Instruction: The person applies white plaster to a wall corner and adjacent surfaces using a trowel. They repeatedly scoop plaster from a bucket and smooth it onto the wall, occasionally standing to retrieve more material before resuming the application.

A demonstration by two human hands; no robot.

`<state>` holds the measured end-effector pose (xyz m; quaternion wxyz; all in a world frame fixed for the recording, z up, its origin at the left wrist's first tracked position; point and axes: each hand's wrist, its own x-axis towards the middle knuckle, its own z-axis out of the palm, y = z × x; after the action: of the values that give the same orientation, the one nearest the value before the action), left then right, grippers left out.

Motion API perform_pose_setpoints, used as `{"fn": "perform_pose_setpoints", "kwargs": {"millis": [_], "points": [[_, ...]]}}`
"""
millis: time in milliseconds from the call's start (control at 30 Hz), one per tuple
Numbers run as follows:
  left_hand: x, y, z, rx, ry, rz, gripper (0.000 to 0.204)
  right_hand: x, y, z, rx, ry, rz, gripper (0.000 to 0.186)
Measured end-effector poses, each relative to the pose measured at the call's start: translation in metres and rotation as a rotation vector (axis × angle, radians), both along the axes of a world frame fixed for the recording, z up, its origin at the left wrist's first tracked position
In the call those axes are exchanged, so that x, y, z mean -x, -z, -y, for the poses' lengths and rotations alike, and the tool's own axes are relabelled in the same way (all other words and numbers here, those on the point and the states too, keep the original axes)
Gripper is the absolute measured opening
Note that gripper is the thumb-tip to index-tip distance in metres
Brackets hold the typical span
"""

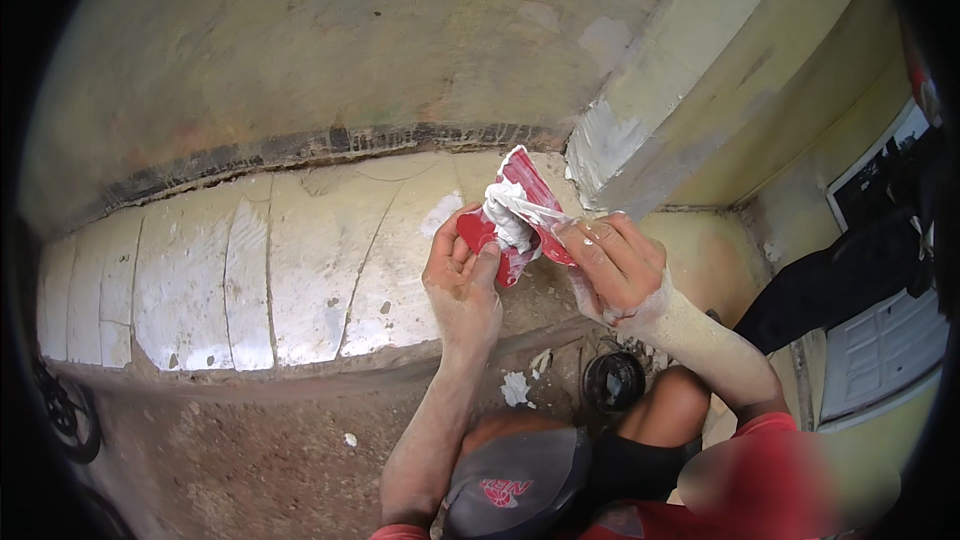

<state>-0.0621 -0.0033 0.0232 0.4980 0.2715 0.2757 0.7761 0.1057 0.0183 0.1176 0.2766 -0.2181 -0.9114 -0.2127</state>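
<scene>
In front of me, above a pale ledge, my left hand (460, 285) is closed on a red plastic putty spreader (472, 228), thumb on its near side. A thick lump of white putty (508, 215) sits where it meets a second red putty spreader (555, 248). My right hand (625, 270) grips that second one, its fingers bent over the edge. Both tools are smeared white and overlap, so where one ends and the other begins is partly hidden. White residue coats my fingers and forearms.
The cracked, pale ledge (300, 250) runs along a stained wall (330, 40) to a patched pillar (650, 120). Below, a round black container (613, 380) stands by my knee, near white scraps (515, 389). A wheel (66, 410) is at far left, dark cloth (820, 275) at right.
</scene>
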Motion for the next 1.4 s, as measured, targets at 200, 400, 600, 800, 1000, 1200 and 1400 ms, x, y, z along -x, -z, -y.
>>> {"fn": "perform_pose_setpoints", "kwargs": {"millis": [200,400,600,800,1000,1200,1400], "points": [[0.002,0.015,-0.008,-0.011,0.021,-0.013,0.045,0.002,-0.028,-0.046,0.089,0.157,-0.160,0.038],[0.014,0.024,0.005,0.114,-0.002,0.113,0.048,0.004,-0.062,-0.154,0.311,0.762,0.070,0.033],[0.021,0.030,0.025,0.159,0.011,0.205,0.048,0.002,-0.006,-0.223,0.379,0.945,0.301,0.031],[0.030,0.040,0.033,0.146,0.034,0.261,0.047,0.026,-0.051,-0.176,0.214,0.941,0.149,0.031],[0.032,0.037,0.029,0.153,0.069,0.263,0.047,0.031,-0.005,-0.194,0.393,0.959,0.479,0.030],[0.024,0.039,0.032,0.174,0.073,0.242,0.051,0.016,0.019,-0.217,0.348,0.965,0.338,0.034],[0.028,0.043,0.031,0.163,0.068,0.268,0.051,0.030,-0.003,-0.200,0.261,1.027,0.197,0.031]]}}
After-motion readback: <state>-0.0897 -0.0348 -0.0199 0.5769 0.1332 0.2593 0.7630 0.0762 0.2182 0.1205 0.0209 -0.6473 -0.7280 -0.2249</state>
